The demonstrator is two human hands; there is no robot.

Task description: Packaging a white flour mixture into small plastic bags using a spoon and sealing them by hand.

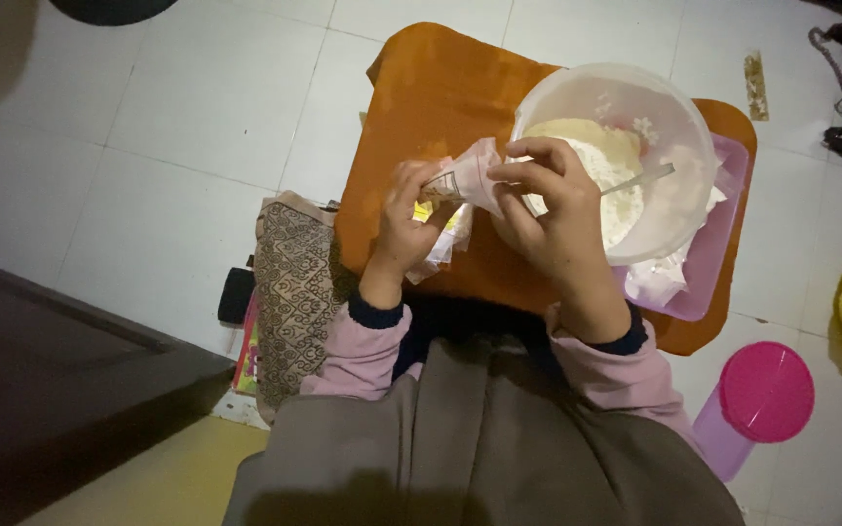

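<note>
On the left a patterned brown cloth (292,287) lies on the white tiled floor (177,146), against the edge of a low orange table (431,88).

Over that table the person's left hand (403,222) grips the lower part of a small paper packet (462,185), fingers curled around it. The right hand (550,209) pinches the packet's upper end between thumb and fingertips. So both hands are closed on the same packet, close together, almost touching.

The packet hangs in the air above the table, just beside the rim of a big white plastic bowl (679,117). Its long axis runs slantwise, from low on the left up toward the right, and the upper end points at the bowl. Whether that end is torn open, I cannot tell; the fingers cover it.

The bowl holds a heap of white flour (608,180) with a paler yellow powder at the back, and a metal spoon handle (640,178) sticks out of the heap. The bowl sits in a pink tray (708,263).

To my mind, working the packet well means keeping the lower hand firm while the top hand pulls, with the mouth held over the bowl so nothing lands on the table.

Far right, a pink tub with a round lid (762,394) stands on the floor.
</note>
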